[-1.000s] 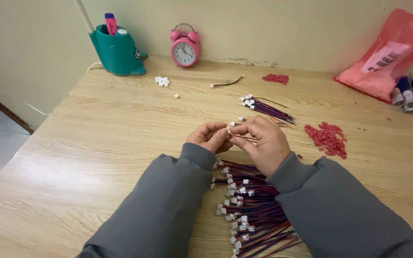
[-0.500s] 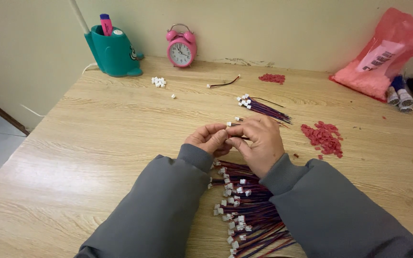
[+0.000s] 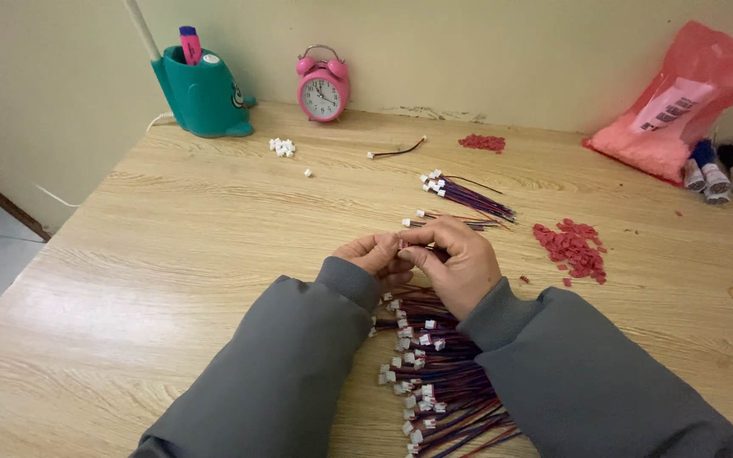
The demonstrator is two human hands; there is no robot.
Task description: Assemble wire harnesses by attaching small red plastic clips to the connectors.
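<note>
A pale wooden table (image 3: 171, 254) stood against a plain cream wall. My left hand (image 3: 377, 257) and right hand (image 3: 460, 261) met above its middle, fingertips pressed together and pinched on a small connector piece (image 3: 401, 244) between them; it was too small and too covered for me to tell its long axis. The two hands were equally near it, the right wrapping further over the top. Directly under my wrists, toward my body, lay the large bundle of purple and red wires with white plugs (image 3: 430, 373), its long axis running from my hands back toward me. Just beyond my right fingers lay a smaller finished bundle (image 3: 468, 197), slanting away to the right. To the right of my right hand sat a heap of red pieces (image 3: 572, 246), with a second, smaller red heap (image 3: 482, 142) farther off. Far beyond my left hand stood a teal holder (image 3: 201, 93) containing a pink marker (image 3: 189, 44), beside a pink alarm clock (image 3: 322, 85). A few loose white plugs (image 3: 282, 148) lay near them. Far right, a pink bag (image 3: 680, 102) lay, its contents unseen.
</note>
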